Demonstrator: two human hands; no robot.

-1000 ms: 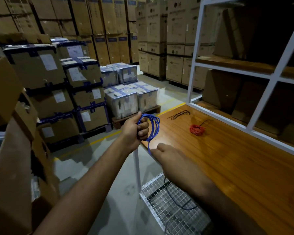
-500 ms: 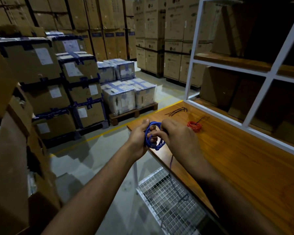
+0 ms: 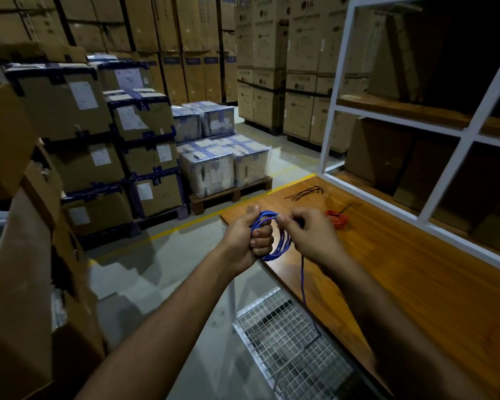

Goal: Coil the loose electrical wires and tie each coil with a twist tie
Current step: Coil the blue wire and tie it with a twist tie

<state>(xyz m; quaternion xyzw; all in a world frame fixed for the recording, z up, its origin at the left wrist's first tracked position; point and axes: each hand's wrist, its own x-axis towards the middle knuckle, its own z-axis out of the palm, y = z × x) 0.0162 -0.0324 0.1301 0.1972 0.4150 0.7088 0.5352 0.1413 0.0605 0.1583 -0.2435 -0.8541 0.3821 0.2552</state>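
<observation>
My left hand grips a coil of blue wire in its fist at the near left corner of the wooden table. Just to its right, my right hand pinches a strand of the same blue wire at the top of the coil. A loose tail of the blue wire hangs down from under my right hand to the wire-mesh shelf below. A tied red wire coil lies on the table behind my right hand. A small bunch of black twist ties lies farther back.
A white metal rack frame with cardboard boxes stands along the table's right side. Stacked cartons fill the left side, and a pallet of wrapped boxes sits across the aisle. A yellow floor line runs past the table's far end.
My right hand came up from the table edge to the coil, laying another loop on it. It now pinches the wire at the coil's top, and the hanging tail is shorter.
</observation>
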